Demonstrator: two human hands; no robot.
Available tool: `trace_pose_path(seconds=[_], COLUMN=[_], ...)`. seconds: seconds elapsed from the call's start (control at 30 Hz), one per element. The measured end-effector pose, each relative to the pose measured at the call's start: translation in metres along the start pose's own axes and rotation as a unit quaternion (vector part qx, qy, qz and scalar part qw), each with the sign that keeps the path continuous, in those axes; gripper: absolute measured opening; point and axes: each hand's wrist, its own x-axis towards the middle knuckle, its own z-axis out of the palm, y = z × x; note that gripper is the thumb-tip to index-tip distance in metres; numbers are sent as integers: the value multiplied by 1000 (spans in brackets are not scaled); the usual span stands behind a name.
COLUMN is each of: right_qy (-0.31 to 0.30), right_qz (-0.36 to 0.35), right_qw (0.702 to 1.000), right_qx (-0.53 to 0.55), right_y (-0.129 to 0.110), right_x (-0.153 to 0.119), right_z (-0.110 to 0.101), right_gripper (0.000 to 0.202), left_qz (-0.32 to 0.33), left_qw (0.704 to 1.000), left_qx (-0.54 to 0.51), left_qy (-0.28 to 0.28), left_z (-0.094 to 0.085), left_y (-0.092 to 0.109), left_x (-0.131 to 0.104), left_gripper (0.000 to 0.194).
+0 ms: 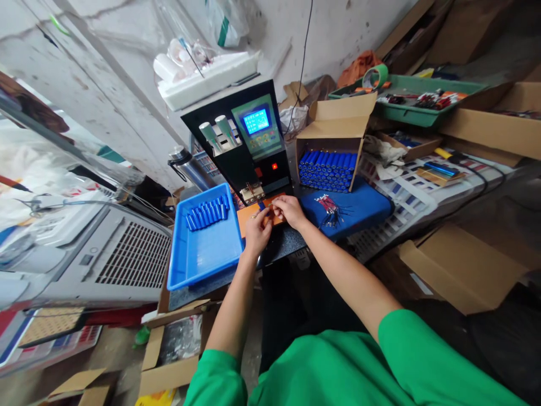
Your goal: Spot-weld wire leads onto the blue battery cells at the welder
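Observation:
In front of a black spot welder (253, 141) with a lit screen, my two hands come together over an orange board (246, 217). My left hand (257, 230) is closed on a blue cylindrical battery cell (262, 205), whose end shows just below the welder's electrodes (252, 192). Beside it, my right hand (289, 210) is closed in a pinch close to the cell. What its fingertips grip is too small to make out. Right of my hands, a bunch of red and black wires (329, 210) lies on a blue cloth pad (359, 204).
A blue tray (203, 259) at the left holds a row of blue cells (207, 214). An open cardboard box (333, 118) full of blue cells stands to the right. Behind the tray is a steel flask (192, 166). A green tray (426, 113) with wires sits farther right.

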Motion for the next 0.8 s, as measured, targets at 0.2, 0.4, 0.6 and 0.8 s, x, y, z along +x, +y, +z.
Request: trace_pose_path(seconds=[0.2,0.4,0.6,0.8], right_qy=[17,23,20,27], right_qz=[19,10,3,1], right_qw=[999,999,1000,1000], right_qx=[19,29,12,-1], right_y=[-3,-1,0,1], right_x=[1,2,2,3], right_z=[1,1,1,1], right_gripper=[27,23,22,22], left_qz=[-52,-80,-95,-96], left_qw=[995,993,992,993], left_qx=[-65,-63,-47,-14], left_qy=[51,62,63,65], left_z=[3,-3,-3,5], left_y=[0,8,7,3], left_x=[-2,8,20,17], left_gripper=[39,21,12,15])
